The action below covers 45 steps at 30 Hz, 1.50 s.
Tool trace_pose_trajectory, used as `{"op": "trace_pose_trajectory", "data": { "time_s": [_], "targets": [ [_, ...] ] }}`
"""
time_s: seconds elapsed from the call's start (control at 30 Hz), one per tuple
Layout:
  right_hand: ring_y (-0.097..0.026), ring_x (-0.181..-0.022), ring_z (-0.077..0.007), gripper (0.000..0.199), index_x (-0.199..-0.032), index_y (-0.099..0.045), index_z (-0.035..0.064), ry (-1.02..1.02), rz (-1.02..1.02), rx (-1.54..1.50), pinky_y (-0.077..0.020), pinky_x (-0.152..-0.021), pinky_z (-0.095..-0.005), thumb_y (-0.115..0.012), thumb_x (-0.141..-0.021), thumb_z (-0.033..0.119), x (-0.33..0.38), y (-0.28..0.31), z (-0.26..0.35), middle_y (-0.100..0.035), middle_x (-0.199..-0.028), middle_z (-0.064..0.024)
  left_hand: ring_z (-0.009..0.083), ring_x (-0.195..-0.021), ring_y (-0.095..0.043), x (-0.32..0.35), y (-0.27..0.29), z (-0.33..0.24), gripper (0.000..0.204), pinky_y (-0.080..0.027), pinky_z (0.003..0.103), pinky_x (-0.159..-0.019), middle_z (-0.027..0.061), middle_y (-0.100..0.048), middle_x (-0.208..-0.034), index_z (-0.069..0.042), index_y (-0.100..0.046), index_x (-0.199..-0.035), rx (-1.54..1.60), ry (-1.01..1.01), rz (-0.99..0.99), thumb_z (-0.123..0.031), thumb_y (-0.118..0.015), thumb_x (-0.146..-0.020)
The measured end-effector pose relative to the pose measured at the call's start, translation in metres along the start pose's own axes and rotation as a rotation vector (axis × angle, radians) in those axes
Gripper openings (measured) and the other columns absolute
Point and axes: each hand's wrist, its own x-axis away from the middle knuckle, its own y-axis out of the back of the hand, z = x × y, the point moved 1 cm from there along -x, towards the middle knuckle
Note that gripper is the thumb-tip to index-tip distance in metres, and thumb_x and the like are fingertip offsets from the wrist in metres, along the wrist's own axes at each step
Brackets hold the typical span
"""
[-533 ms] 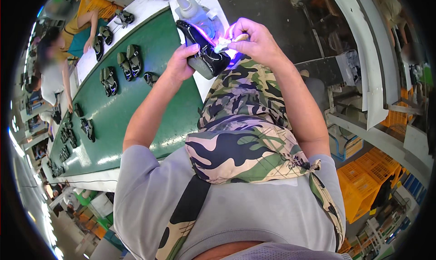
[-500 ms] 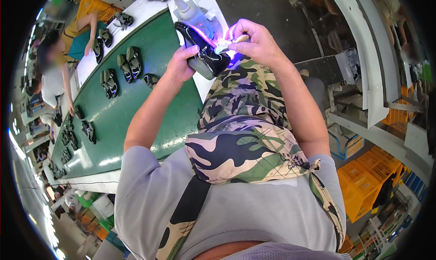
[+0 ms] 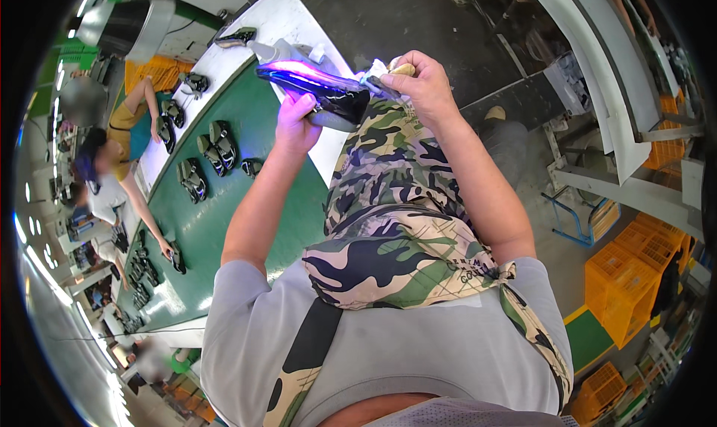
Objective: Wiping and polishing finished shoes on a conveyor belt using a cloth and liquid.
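Observation:
My left hand (image 3: 297, 125) is closed around the side of a glossy black shoe (image 3: 328, 98), holding it above the white edge of the bench. The shoe lies nearly level, its toe pointing left, with a bright purple-blue glare along its upper surface. At the shoe's right end, my right hand (image 3: 424, 89) pinches a crumpled whitish cloth (image 3: 376, 72) with a tan part by the fingertips. Whether the cloth touches the shoe, I cannot tell. Behind the shoe stands a pale plastic bottle (image 3: 270, 52) with a pointed nozzle.
Several black shoes (image 3: 218, 148) stand on the green belt (image 3: 231, 229) to the left. A co-worker's hand (image 3: 165, 246) reaches to a shoe (image 3: 177, 259) there. Another shoe (image 3: 236, 37) sits on the white border (image 3: 287, 13). Yellow crates (image 3: 616, 293) are stacked at right.
The shoe has turned flatter, with its toe swung left. My right hand and the cloth have shifted slightly toward the shoe's right end. A co-worker's hand has reached a shoe on the belt.

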Motion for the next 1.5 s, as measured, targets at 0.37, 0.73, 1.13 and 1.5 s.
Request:
{"op": "trace_pose_trajectory", "data": {
  "time_s": [0.37, 0.73, 1.13, 1.5],
  "targets": [
    [-0.056, -0.069, -0.0086, 0.023, -0.081, -0.059, 0.0054, 0.05, -0.372, -0.14, -0.0495, -0.061, -0.0271, -0.078, -0.072, -0.003, -0.001, 0.068, 0.0, -0.06, -0.076, 0.0, 0.0251, -0.107, -0.06, -0.057, -0.087, 0.015, 0.078, -0.049, 0.039, -0.098, 0.0125, -0.059, -0.115, 0.001, -0.046, -0.128, -0.792, -0.232, -0.021, -0.008, -0.086, -0.062],
    [-0.06, -0.077, -0.014, 0.019, -0.097, -0.056, 0.0072, 0.032, -0.555, -0.783, -0.049, -0.067, -0.0303, -0.071, -0.085, 0.006, 0.012, 0.178, -0.032, -0.062, -0.09, -0.0036, 0.0194, -0.097, -0.059, -0.198, -0.288, 0.027, 0.061, -0.048, 0.032, -0.09, 0.0092, -0.061, -0.108, 0.001, -0.052, -0.12, -0.943, -0.406, 0.306, -0.006, -0.083, -0.068],
    [-0.056, -0.064, -0.0102, 0.02, -0.089, -0.057, 0.0105, -0.098, -0.813, -0.737, -0.0431, -0.056, -0.0268, -0.076, -0.08, 0.008, 0.007, 0.264, -0.127, -0.062, -0.078, 0.0002, 0.0208, -0.091, -0.064, -0.342, -0.5, 0.111, 0.06, -0.054, 0.034, -0.081, 0.012, -0.065, -0.101, 0.005, -0.054, -0.115, -1.082, -0.392, 0.443, -0.016, -0.087, -0.068],
    [-0.054, -0.064, -0.007, 0.022, -0.089, -0.06, 0.0102, -0.014, -0.799, -0.789, -0.0412, -0.056, -0.0222, -0.078, -0.077, 0.004, -0.001, 0.271, -0.112, -0.062, -0.08, 0.0025, 0.0371, -0.107, -0.063, -0.441, -0.543, 0.245, 0.087, -0.05, 0.041, -0.092, 0.0263, -0.065, -0.111, 0.008, -0.05, -0.119, -1.862, -0.641, 0.481, -0.041, -0.087, -0.058]
  ]
}}
